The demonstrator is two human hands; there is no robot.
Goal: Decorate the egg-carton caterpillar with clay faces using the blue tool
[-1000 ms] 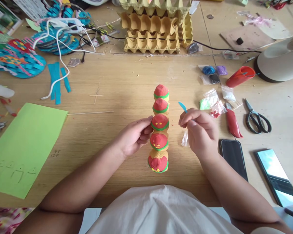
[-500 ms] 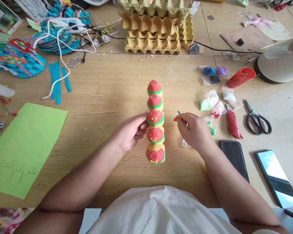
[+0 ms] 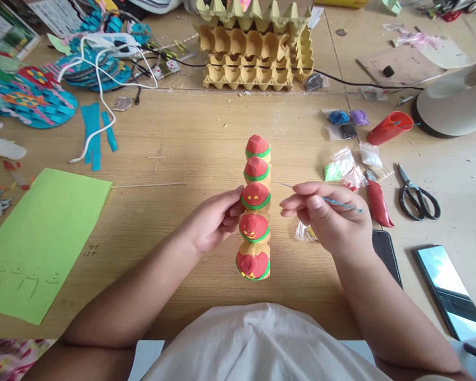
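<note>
My left hand [image 3: 216, 219] grips the left side of an egg carton strip [image 3: 255, 205], its thumb by the middle cup. Each cup is capped in red clay with a green band at its edge. Small yellow bits form eyes on the three nearest caps, and the second nearest also has a yellow mouth. To the right of the strip and apart from it, my right hand [image 3: 327, 214] holds a thin blue needle tool [image 3: 343, 204] between thumb and fingers. Its fine tip points left toward the strip. A small bag with yellow clay [image 3: 305, 231] lies partly behind this hand.
Clay bags [image 3: 339, 165], a red cutter [image 3: 378, 201], scissors [image 3: 418, 196], a red cup [image 3: 391, 128] and a phone [image 3: 450, 291] lie on the right. Green paper [image 3: 43, 238] and a white cable [image 3: 99, 90] are on the left. Egg cartons [image 3: 248, 71] stand at the back.
My right hand has turned palm upward, and the needle tool now points left. The strip has shifted slightly right and tilted, still in my left hand.
</note>
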